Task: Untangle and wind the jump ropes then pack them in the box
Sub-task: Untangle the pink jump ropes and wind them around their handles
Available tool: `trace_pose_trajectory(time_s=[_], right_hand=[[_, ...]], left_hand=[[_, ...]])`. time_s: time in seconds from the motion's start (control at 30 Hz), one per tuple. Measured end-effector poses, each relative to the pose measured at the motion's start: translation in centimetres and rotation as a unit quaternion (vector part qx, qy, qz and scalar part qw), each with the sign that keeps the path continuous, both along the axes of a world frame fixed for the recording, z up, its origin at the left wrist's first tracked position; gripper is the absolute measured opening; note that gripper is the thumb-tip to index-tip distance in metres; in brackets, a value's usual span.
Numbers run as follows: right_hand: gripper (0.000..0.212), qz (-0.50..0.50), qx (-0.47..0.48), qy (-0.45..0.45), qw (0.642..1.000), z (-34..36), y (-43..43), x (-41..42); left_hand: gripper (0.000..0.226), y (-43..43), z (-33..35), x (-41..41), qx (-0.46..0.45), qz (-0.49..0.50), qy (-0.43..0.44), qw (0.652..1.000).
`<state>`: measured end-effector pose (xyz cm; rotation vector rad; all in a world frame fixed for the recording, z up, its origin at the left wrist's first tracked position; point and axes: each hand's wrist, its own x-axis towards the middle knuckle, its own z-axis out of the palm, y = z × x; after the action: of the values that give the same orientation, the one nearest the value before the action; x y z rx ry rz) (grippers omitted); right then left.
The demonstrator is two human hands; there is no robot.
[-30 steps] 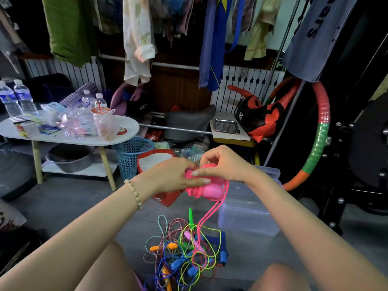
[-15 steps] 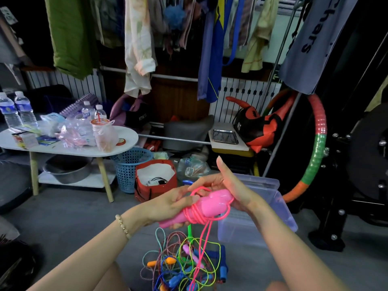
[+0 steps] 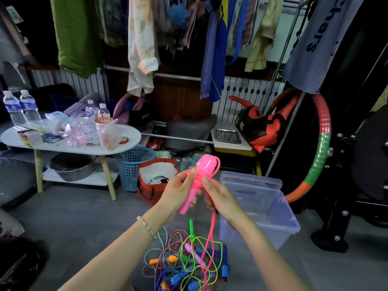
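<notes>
A pink jump-rope handle (image 3: 202, 174) stands nearly upright in front of me, with pink cord coiled round its neck. My left hand (image 3: 175, 193) grips the handle's lower shaft. My right hand (image 3: 218, 196) pinches the pink cord (image 3: 212, 229) beside the coil; the cord hangs down from it into a tangled pile of coloured jump ropes (image 3: 184, 263) on the floor. A clear plastic box (image 3: 266, 208) stands open on the floor, just right of my right hand.
A white oval table (image 3: 69, 145) with bottles and bags stands at the left, a blue basket (image 3: 132, 166) and a red bag (image 3: 155, 181) beside it. Clothes hang above. A striped hoop (image 3: 319, 148) and black gym equipment fill the right side.
The pink handle has turned from lying across to nearly upright and risen. My right hand moved from behind the handle's head to its lower right side, now pinching the cord.
</notes>
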<state>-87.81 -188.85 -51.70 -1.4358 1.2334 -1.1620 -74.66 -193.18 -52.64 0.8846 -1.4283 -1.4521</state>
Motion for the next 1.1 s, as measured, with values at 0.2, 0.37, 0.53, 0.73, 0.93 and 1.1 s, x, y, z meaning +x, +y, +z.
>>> trace_pose_trajectory(time_s=[0.2, 0.37, 0.53, 0.73, 0.93, 1.1], right_hand=[[0.016, 0.044, 0.039, 0.134, 0.989, -1.6, 1.0, -2.0], [0.014, 0.007, -0.116, 0.222, 0.968, 0.6, 1.4, -2.4], [0.017, -0.024, -0.155, 0.138, 0.978, 3.4, -0.2, -3.4], [0.024, 0.021, -0.150, 0.185, 0.971, 4.2, -1.3, -3.5], [0.028, 0.095, -0.090, 0.218, 0.967, 4.9, -2.4, -3.7], [0.047, 0.168, 0.011, 0.044, 0.985, 4.4, -1.8, -4.2]], left_hand=[[0.031, -2.1, 0.3, 1.6, -0.057, 0.172, -0.091, 0.979], [0.038, -2.1, -0.4, 2.9, -0.223, 0.103, -0.351, 0.904], [0.032, -1.4, 0.4, 2.9, -0.299, -0.013, -0.396, 0.868], [0.073, 0.3, 2.9, 2.2, -0.324, -0.052, -0.481, 0.813], [0.031, 0.9, 3.8, 1.9, -0.323, -0.109, -0.445, 0.828], [0.029, 1.5, 3.2, 2.9, -0.154, -0.287, -0.179, 0.928]])
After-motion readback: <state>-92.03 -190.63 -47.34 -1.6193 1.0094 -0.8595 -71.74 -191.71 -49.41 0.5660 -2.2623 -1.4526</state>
